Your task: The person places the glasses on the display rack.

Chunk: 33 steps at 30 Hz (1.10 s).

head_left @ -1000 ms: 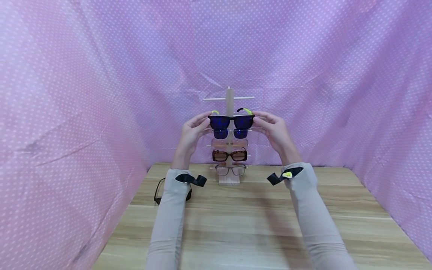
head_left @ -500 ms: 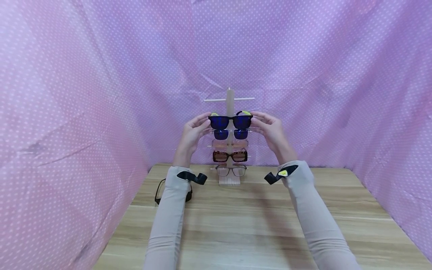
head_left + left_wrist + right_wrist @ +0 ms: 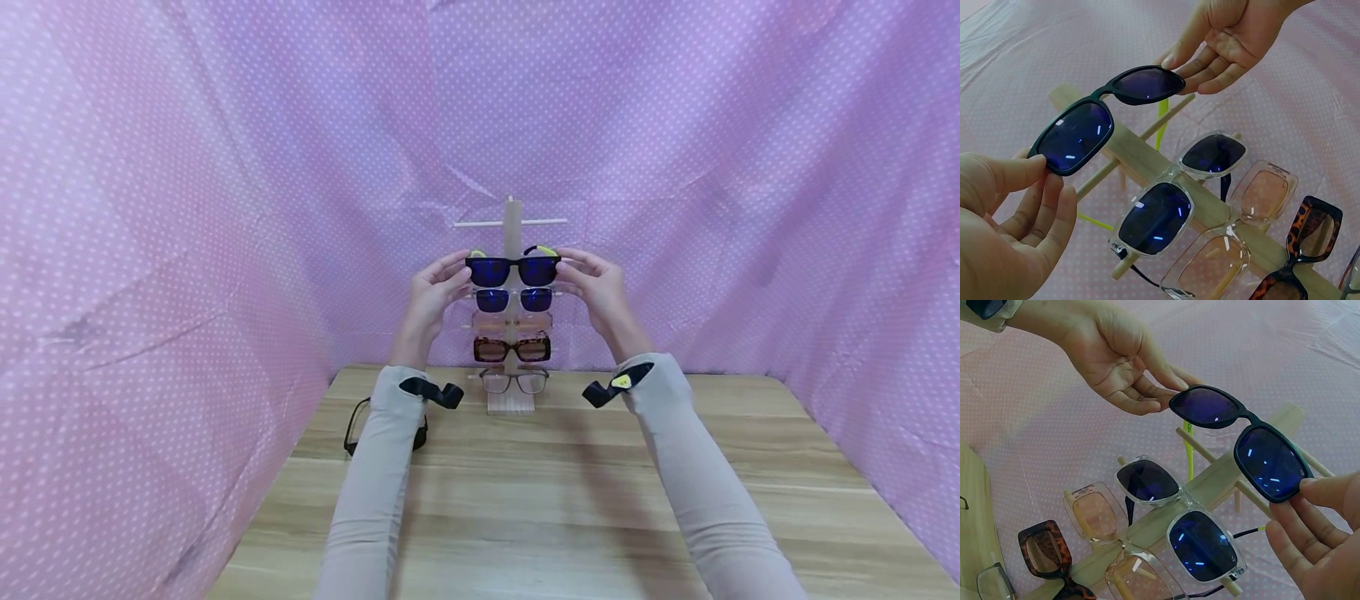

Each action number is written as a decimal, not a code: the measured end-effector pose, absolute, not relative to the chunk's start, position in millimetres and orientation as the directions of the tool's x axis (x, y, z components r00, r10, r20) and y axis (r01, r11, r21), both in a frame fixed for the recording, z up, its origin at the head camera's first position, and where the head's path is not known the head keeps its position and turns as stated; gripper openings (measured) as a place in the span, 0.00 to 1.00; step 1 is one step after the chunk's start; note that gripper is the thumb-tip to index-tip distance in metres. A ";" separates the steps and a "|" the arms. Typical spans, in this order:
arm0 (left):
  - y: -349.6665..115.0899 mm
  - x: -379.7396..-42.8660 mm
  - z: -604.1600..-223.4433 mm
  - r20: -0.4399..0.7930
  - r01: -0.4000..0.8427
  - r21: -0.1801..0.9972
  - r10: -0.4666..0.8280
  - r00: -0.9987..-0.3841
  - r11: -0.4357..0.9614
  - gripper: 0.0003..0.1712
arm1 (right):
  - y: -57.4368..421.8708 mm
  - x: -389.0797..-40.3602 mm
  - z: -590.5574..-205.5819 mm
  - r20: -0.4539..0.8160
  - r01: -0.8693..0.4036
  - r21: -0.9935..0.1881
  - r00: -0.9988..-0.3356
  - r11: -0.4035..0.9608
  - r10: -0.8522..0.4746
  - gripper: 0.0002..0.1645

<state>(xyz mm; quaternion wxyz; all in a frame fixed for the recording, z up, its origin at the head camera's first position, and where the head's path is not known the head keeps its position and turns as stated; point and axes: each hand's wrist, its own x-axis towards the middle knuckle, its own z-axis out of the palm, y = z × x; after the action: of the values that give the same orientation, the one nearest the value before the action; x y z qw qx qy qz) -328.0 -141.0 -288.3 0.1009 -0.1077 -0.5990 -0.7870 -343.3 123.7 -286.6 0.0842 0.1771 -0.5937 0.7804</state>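
Note:
Black-framed sunglasses (image 3: 537,271) with dark blue lenses and yellow-green temple tips are held level in front of a wooden eyewear stand (image 3: 512,232). My left hand (image 3: 431,292) pinches their left end between thumb and fingers. At the right end, my right hand (image 3: 602,292) pinches the frame likewise. In the left wrist view the sunglasses (image 3: 1079,139) overlap a peg of the stand, and their temples reach back past it. Just below hang clear-framed sunglasses (image 3: 1202,545) with blue lenses.
Lower on the stand are pink-tinted clear glasses (image 3: 534,322), tortoiseshell sunglasses (image 3: 491,349) and thin-framed glasses (image 3: 513,382). A bare top peg (image 3: 543,222) crosses the post. Black glasses (image 3: 350,433) lie on the wooden table (image 3: 525,508), partly behind the left sleeve. Pink dotted cloth (image 3: 675,150) surrounds it.
Both hands still hold the black sunglasses, which have shifted only slightly. The right hand and wrist have moved a little to the left.

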 end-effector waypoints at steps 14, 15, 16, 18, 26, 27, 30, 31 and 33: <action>-137.1 -335.3 -292.5 0.312 0.325 0.920 -0.092 -0.946 -0.219 0.23 | 116.7 -349.4 -292.0 0.355 -0.346 -0.899 -0.935 -0.268 0.014 0.25; -137.1 -335.7 -292.6 0.312 0.325 0.920 -0.095 -0.945 -0.219 0.23 | 116.2 -350.0 -292.1 0.353 -0.346 -0.899 -0.935 -0.268 0.020 0.25; -136.9 -336.5 -292.8 0.311 0.326 0.919 -0.100 -0.945 -0.220 0.23 | 115.6 -350.7 -292.2 0.350 -0.343 -0.899 -0.937 -0.270 0.026 0.25; -136.5 -337.7 -293.1 0.308 0.326 0.919 -0.110 -0.945 -0.222 0.23 | 114.4 -352.1 -292.3 0.345 -0.341 -0.899 -0.938 -0.274 0.036 0.24; -135.7 -339.3 -294.5 0.298 0.320 0.925 -0.132 -0.945 -0.204 0.23 | 114.8 -355.4 -291.8 0.334 -0.332 -0.908 -0.942 -0.258 0.036 0.24; -135.9 -339.5 -294.8 0.296 0.318 0.927 -0.131 -0.946 -0.200 0.22 | 115.0 -355.7 -291.5 0.333 -0.330 -0.909 -0.942 -0.254 0.033 0.24; -136.3 -340.9 -295.5 0.293 0.315 0.929 -0.131 -0.947 -0.195 0.22 | 115.7 -356.7 -290.5 0.328 -0.323 -0.913 -0.944 -0.250 0.024 0.25; -136.3 -341.4 -295.5 0.292 0.313 0.930 -0.131 -0.947 -0.194 0.22 | 115.9 -357.0 -290.1 0.327 -0.321 -0.913 -0.945 -0.251 0.020 0.25; -136.3 -342.6 -295.6 0.290 0.312 0.929 -0.132 -0.948 -0.197 0.22 | 116.4 -357.6 -289.5 0.325 -0.319 -0.915 -0.946 -0.247 0.016 0.25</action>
<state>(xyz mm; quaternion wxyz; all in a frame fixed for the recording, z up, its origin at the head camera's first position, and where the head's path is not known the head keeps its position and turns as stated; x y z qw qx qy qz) -342.6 -136.3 -295.6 0.1440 -0.0729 -0.6169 -0.7703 -357.6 116.4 -289.5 0.1073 0.1253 -0.6043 0.7795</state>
